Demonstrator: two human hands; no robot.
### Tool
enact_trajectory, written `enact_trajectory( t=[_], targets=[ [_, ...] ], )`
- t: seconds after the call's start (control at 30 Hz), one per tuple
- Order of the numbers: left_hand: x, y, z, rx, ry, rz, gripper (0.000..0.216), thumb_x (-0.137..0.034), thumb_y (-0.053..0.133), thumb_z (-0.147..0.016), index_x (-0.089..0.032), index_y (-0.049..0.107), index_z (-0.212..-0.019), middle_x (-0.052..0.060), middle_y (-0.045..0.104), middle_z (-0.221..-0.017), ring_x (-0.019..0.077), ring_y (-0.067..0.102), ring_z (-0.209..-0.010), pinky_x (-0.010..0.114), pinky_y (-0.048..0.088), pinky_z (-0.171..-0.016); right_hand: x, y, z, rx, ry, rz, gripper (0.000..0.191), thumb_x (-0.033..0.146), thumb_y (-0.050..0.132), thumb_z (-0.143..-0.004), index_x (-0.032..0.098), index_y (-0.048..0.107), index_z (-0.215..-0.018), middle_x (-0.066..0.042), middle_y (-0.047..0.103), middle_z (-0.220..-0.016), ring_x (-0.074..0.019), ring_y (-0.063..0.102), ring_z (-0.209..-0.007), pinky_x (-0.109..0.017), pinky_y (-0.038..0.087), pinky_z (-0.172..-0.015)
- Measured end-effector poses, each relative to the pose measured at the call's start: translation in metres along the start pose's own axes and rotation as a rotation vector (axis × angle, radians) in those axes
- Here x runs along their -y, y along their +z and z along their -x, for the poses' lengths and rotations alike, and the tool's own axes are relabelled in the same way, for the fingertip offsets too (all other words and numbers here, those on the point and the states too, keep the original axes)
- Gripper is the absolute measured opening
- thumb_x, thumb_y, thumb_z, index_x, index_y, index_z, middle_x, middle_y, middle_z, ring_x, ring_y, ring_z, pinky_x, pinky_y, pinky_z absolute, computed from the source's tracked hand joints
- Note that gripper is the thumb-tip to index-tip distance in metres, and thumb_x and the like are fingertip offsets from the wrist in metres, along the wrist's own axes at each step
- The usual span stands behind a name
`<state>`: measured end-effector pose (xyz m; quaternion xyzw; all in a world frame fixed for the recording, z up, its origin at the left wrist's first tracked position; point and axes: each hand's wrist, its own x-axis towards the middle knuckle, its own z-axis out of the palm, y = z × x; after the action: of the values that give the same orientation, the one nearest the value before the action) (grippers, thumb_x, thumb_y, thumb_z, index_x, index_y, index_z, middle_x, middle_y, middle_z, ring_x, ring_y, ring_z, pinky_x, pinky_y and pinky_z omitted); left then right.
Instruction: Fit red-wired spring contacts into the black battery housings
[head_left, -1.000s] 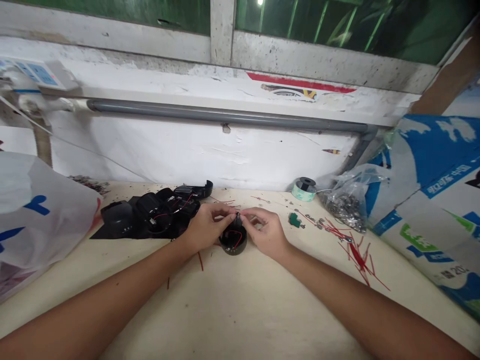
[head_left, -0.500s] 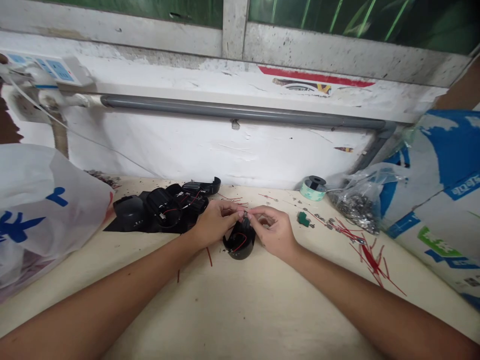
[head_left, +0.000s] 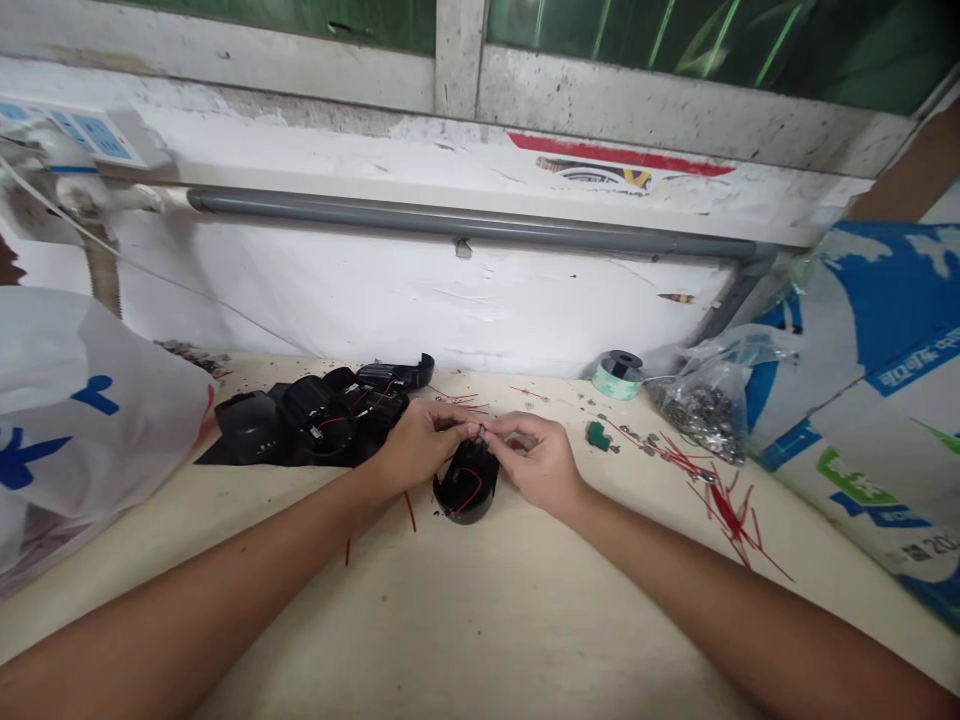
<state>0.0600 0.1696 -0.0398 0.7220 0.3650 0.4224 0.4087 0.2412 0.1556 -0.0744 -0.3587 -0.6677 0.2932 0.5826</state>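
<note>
A round black plastic casing (head_left: pixel 465 482) stands on the cream bench, with a red wire looped across its side. My left hand (head_left: pixel 424 445) and my right hand (head_left: pixel 536 460) meet just above it. Their fingertips pinch a tiny metal-and-wire part (head_left: pixel 480 431) at the casing's upper edge. The fingers hide most of that part, so its exact form cannot be made out. Short red wire pieces (head_left: pixel 410 510) lie on the bench below my left wrist.
Black casings with red wires (head_left: pixel 315 425) lie on a black sheet to the left, beside a white plastic bag (head_left: pixel 82 420). To the right are a tape roll (head_left: pixel 618 376), a clear bag of metal parts (head_left: pixel 701 410), a green part (head_left: pixel 598 435) and cut red wires (head_left: pixel 724 510).
The black casing has tilted and shifted slightly between my hands, which stay together at its top. The whole view has shifted slightly with my head.
</note>
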Motion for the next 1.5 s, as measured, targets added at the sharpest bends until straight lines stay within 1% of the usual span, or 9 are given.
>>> enact_trajectory(
  t=[0.1,0.27,0.37,0.5,0.67,0.9,1.07,1.4,1.5],
  targets=[
    [0.001,0.000,-0.001,-0.009,0.013,-0.017,0.015,-0.027,0.068,-0.085,-0.017,0.078,-0.080,0.006,0.077,-0.080,0.0199,0.072,-0.078,0.033,0.059,-0.076,0.000,0.000,0.000,-0.005,0.018,0.012,0.013,0.032,0.073,-0.082,0.019,0.074,-0.082,-0.009,0.076,-0.084,-0.0192,0.070,-0.071,-0.030,0.057,-0.061],
    [-0.009,0.000,0.003,-0.001,0.035,-0.059,0.021,-0.030,0.065,-0.088,-0.018,0.075,-0.074,0.003,0.070,-0.063,0.0182,0.069,-0.067,0.029,0.058,-0.063,0.001,0.000,0.002,0.034,-0.024,0.003,0.009,0.028,0.071,-0.084,0.019,0.073,-0.084,-0.009,0.075,-0.087,-0.0199,0.071,-0.075,-0.031,0.058,-0.064],
    [-0.014,0.000,0.006,0.011,0.048,-0.094,0.023,-0.031,0.064,-0.089,-0.018,0.074,-0.072,0.002,0.067,-0.060,0.0173,0.067,-0.063,0.028,0.056,-0.059,0.002,-0.001,0.003,0.068,-0.059,0.019,0.008,0.027,0.069,-0.086,0.020,0.074,-0.085,-0.009,0.075,-0.091,-0.0202,0.070,-0.078,-0.032,0.059,-0.066],
    [-0.012,-0.002,0.005,0.023,0.048,-0.126,0.025,-0.030,0.063,-0.089,-0.017,0.073,-0.071,0.003,0.069,-0.063,0.0166,0.066,-0.064,0.028,0.055,-0.061,0.002,-0.001,0.003,0.084,-0.087,0.022,0.006,0.024,0.069,-0.086,0.020,0.073,-0.084,-0.008,0.074,-0.089,-0.0190,0.070,-0.075,-0.031,0.058,-0.064],
    [-0.002,-0.004,0.000,0.059,0.075,-0.104,0.023,-0.029,0.062,-0.090,-0.014,0.074,-0.076,0.005,0.073,-0.075,0.0156,0.066,-0.069,0.028,0.053,-0.067,0.001,-0.001,0.001,0.064,-0.040,0.027,0.006,0.023,0.068,-0.086,0.020,0.074,-0.086,-0.008,0.076,-0.089,-0.0193,0.071,-0.078,-0.027,0.056,-0.060],
    [0.003,-0.006,-0.003,0.095,0.119,-0.108,0.023,-0.027,0.062,-0.091,-0.012,0.076,-0.081,0.006,0.073,-0.077,0.0143,0.064,-0.073,0.025,0.050,-0.070,0.003,-0.001,0.000,0.065,-0.025,0.015,0.007,0.025,0.070,-0.085,0.019,0.074,-0.084,-0.008,0.077,-0.086,-0.0187,0.072,-0.075,-0.026,0.054,-0.056],
    [0.002,-0.006,-0.003,0.095,0.125,-0.116,0.024,-0.026,0.061,-0.092,-0.013,0.074,-0.078,0.004,0.071,-0.075,0.0136,0.063,-0.072,0.025,0.049,-0.070,0.003,-0.001,0.000,0.050,0.008,0.011,0.008,0.026,0.071,-0.083,0.019,0.073,-0.085,-0.008,0.077,-0.083,-0.0186,0.072,-0.072,-0.025,0.052,-0.052],
    [0.005,-0.004,-0.002,0.087,0.088,-0.054,0.021,-0.027,0.064,-0.090,-0.012,0.078,-0.085,0.008,0.075,-0.081,0.0168,0.068,-0.075,0.028,0.054,-0.073,0.002,0.001,-0.001,0.053,0.077,-0.053,0.009,0.028,0.073,-0.082,0.019,0.073,-0.083,-0.007,0.076,-0.082,-0.0194,0.072,-0.072,-0.025,0.052,-0.051],
    [0.005,-0.003,-0.002,0.081,0.092,-0.071,0.021,-0.026,0.063,-0.090,-0.012,0.077,-0.082,0.007,0.075,-0.079,0.0158,0.067,-0.073,0.027,0.053,-0.070,0.002,0.002,-0.001,0.049,0.080,-0.062,0.010,0.029,0.074,-0.081,0.019,0.073,-0.081,-0.007,0.076,-0.081,-0.0195,0.072,-0.071,-0.025,0.051,-0.050]
  ],
)
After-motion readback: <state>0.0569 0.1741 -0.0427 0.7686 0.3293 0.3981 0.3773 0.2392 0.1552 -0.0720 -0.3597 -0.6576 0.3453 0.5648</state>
